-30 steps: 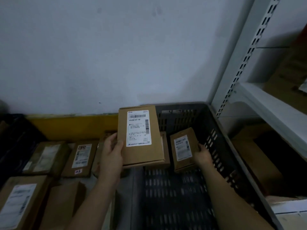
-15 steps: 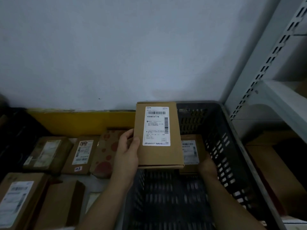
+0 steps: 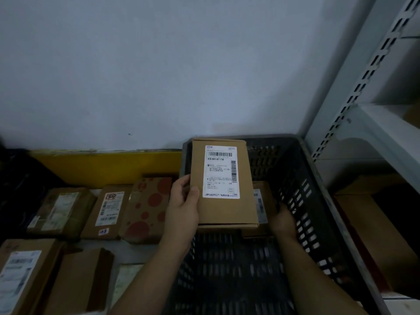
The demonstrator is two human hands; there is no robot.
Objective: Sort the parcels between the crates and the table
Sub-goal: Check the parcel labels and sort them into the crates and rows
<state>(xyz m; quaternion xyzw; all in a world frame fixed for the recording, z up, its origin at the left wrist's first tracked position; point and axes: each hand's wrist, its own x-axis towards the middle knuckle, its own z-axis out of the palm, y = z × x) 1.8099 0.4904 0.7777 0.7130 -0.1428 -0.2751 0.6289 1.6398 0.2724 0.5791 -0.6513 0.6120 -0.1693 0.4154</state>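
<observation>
Left hand (image 3: 181, 208) around labelled parcel (image 3: 223, 185)

A flat brown cardboard parcel (image 3: 223, 185) with a white barcode label is held upright over the dark slatted crate (image 3: 302, 201). Behind it in the crate stands a smaller labelled box (image 3: 261, 201), mostly hidden. On the surface (image 3: 134, 251) left of the crate lie more brown parcels, among them a red-spotted parcel (image 3: 147, 210).
</observation>
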